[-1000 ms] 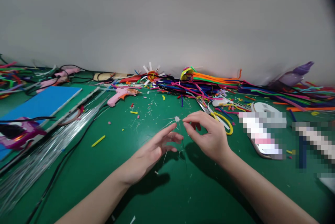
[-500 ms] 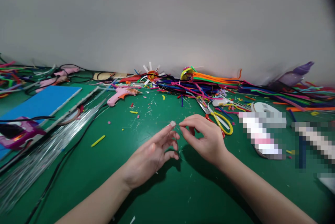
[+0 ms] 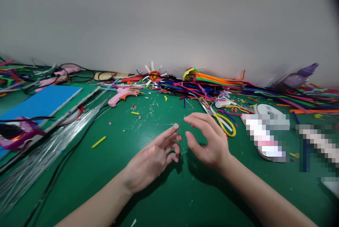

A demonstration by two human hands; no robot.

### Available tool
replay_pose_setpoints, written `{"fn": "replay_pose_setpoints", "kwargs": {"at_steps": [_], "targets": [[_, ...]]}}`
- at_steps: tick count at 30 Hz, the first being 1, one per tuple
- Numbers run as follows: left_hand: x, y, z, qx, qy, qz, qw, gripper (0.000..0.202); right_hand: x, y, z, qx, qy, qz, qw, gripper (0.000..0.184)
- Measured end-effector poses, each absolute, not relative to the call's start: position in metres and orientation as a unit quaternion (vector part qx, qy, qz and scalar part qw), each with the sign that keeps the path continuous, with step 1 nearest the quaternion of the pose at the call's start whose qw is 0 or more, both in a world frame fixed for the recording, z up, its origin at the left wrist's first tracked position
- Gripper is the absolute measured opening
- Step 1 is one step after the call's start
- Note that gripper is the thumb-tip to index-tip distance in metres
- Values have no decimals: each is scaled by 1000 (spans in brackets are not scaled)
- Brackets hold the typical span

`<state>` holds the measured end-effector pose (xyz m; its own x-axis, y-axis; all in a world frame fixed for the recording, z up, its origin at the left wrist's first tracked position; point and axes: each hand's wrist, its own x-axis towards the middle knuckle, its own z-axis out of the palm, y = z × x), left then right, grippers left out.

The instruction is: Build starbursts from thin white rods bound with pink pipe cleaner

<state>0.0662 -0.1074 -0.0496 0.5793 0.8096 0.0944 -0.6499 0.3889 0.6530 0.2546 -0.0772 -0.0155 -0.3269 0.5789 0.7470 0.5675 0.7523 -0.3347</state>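
Over the green mat (image 3: 111, 170), my left hand (image 3: 152, 156) pinches a tiny clear bead (image 3: 176, 126) at its fingertips, with thin clear strands hanging down from it. Just to the right, my right hand (image 3: 209, 138) hovers with thumb and fingers apart, holding nothing. Its fingertips are a short way from the bead. Yellow-handled scissors (image 3: 225, 122) lie right behind the right hand.
A pile of coloured pipe cleaners (image 3: 212, 83) runs along the back wall. A pink glue gun (image 3: 120, 96) lies at mid-left, a blue board (image 3: 39, 105) and a bundle of silvery strands (image 3: 45, 156) at left. A white tape roll (image 3: 267, 109) and a purple bottle (image 3: 298, 76) sit right.
My right hand has let go of the strand by the bead and spread its fingers. The left hand stays put with the bead.
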Motion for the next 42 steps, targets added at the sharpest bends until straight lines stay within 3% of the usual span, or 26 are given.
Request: {"fn": "replay_pose_setpoints", "kwargs": {"at_steps": [5,16,21,27,36,42], "targets": [[65,-108,-47,353,130,447,812,59,255,-83,-10,-312,-851,-94,412,40],[65,-109,-51,365,196,489,767,46,255,-87,-6,-297,-864,-126,387,36],[65,-108,-50,415,275,520,694,37,254,-90,-2,-280,-879,-126,364,40],[67,-107,-45,451,347,542,618,19,254,-90,2,-278,-856,-74,429,46],[68,-104,-15,504,366,485,614,12,259,-87,13,-314,-857,-19,408,22],[67,-106,1,548,415,447,573,13,256,-91,16,-343,-820,3,458,7]]}}
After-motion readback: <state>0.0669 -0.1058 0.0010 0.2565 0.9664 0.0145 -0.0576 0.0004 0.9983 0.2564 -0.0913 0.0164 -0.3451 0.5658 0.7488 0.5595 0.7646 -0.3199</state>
